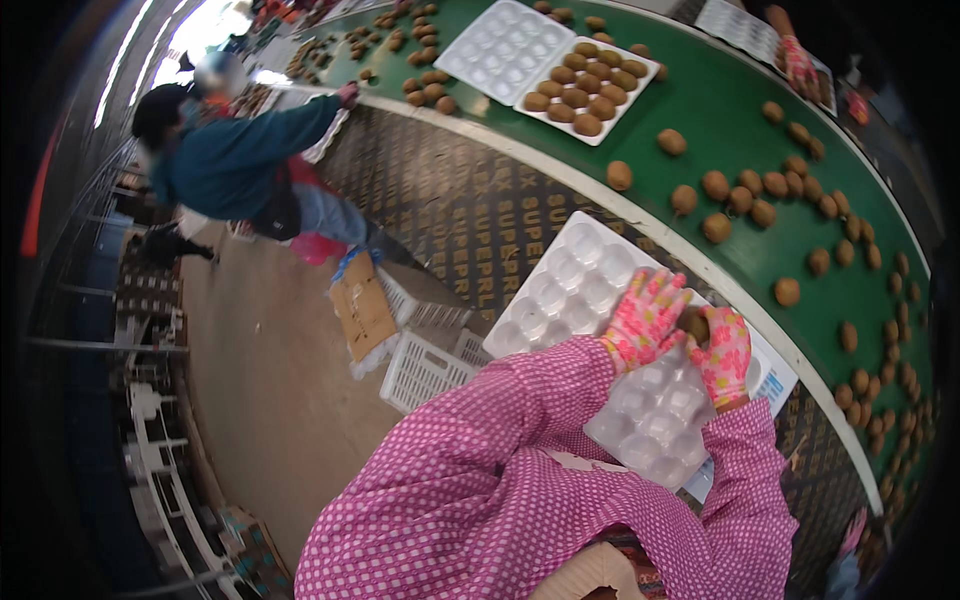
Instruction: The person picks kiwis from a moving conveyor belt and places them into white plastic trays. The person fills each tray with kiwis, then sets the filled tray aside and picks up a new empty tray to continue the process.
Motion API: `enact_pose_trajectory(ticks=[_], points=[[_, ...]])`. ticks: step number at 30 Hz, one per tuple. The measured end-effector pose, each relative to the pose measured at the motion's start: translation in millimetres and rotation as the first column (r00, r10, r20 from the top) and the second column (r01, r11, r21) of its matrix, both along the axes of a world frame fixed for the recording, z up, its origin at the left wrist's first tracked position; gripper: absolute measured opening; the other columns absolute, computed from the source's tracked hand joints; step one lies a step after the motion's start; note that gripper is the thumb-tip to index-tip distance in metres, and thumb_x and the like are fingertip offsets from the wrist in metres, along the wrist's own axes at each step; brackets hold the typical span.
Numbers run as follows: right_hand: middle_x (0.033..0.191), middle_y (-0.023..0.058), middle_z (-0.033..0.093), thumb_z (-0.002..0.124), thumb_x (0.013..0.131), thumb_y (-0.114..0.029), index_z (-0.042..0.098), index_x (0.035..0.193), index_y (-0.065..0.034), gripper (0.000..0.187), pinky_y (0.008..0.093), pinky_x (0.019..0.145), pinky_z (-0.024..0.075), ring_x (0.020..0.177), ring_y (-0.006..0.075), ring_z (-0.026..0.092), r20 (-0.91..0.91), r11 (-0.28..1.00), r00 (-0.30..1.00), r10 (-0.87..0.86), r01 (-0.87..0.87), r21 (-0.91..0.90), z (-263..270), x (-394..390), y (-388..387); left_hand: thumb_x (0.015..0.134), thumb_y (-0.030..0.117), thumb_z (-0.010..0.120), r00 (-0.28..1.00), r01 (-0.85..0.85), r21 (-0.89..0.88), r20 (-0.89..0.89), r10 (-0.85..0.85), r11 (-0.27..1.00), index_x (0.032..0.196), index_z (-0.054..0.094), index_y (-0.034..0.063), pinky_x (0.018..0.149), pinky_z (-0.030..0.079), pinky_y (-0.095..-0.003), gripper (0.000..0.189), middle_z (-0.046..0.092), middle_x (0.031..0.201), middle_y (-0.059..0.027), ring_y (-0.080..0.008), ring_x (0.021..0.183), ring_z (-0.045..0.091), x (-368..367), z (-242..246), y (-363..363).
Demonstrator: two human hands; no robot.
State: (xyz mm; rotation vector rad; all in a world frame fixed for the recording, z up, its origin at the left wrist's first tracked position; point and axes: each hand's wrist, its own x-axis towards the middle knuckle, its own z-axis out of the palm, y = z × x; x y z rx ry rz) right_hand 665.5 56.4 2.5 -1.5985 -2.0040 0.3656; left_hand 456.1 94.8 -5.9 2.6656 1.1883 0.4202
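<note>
A white plastic clamshell tray [664, 409] with rounded hollows lies opened out before me, beside the belt. In a glove with pink flowers, my left hand [649, 319] rests across the middle of the tray, fingers spread, its thumb side close to a brown kiwifruit [695, 324]. That fruit is between my two hands, and the fingers of my right hand [724, 352], gloved alike, are closed on it from the right. Whether my left thumb touches it, I cannot tell. Beneath the tray, a printed sheet [776, 379] sticks out at the right.
A green conveyor belt [720, 277] with scattered kiwifruit curves past. On it sits another open tray [517, 45], one half filled with kiwifruit. White plastic crates [424, 375] and cardboard [364, 307] are on the floor to the left. A co-worker [240, 157] stands farther along; another person's gloved hand [799, 67] works across the belt.
</note>
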Motion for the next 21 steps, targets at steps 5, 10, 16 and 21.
enact_pose_trajectory(ticks=[5, 10, 16, 21], points=[[0.120, 0.0177, 0.067, 0.083, 0.075, -0.009, 0.065, 0.126, -0.0057, 0.055, 0.0493, 0.099, 0.0490, 0.112, 0.0396, 0.062, -0.139, 0.999, 0.989, -0.042, 0.046, 0.025, -25.5, -8.7, -29.5, 0.095, 0.047, 0.067, 0.998, 0.048, -0.017, 0.033, -0.047, 0.999, 0.155, 0.046, 0.0158, 0.122, 0.028, -0.0632, 0.071, 0.044, 0.161, -0.0175, -0.0423, 0.154, 0.032, -3.1, -4.0, -19.7], [0.125, 0.0189, 0.067, 0.084, 0.074, -0.007, 0.065, 0.129, -0.0046, 0.058, 0.0503, 0.104, 0.0478, 0.117, 0.0394, 0.062, 0.015, 0.992, 0.994, -0.106, 0.105, 0.063, -34.8, -9.1, -36.8, 0.095, 0.045, 0.067, 0.994, 0.107, 0.041, 0.009, -0.107, 0.993, 0.153, 0.049, 0.0145, 0.119, 0.032, -0.0618, 0.068, 0.049, 0.157, -0.0139, -0.0383, 0.152, 0.038, 0.4, -9.1, -18.6], [0.128, 0.0165, 0.068, 0.087, 0.077, -0.017, 0.070, 0.120, -0.0086, 0.048, 0.0491, 0.104, 0.0490, 0.121, 0.0379, 0.062, 0.057, 0.994, 0.993, -0.099, 0.096, 0.046, 17.3, 28.8, -7.3, 0.087, 0.027, 0.074, 0.997, 0.046, 0.140, 0.057, -0.054, 0.989, 0.137, 0.061, 0.0105, 0.113, 0.041, -0.0586, 0.055, 0.059, 0.146, -0.0100, -0.0361, 0.142, 0.050, 28.9, -10.4, 5.6], [0.137, 0.0152, 0.066, 0.077, 0.089, -0.018, 0.070, 0.124, -0.0105, 0.037, 0.0462, 0.110, 0.0475, 0.130, 0.0357, 0.058, 0.143, 0.896, 0.885, -0.442, 0.431, 0.104, 31.2, 128.4, 93.8, 0.082, 0.018, 0.079, 0.988, 0.016, 0.126, 0.150, -0.035, 0.992, 0.139, 0.060, 0.0146, 0.113, 0.042, -0.0572, 0.060, 0.056, 0.149, -0.0085, -0.0378, 0.139, 0.050, 19.3, -33.3, 33.9]])
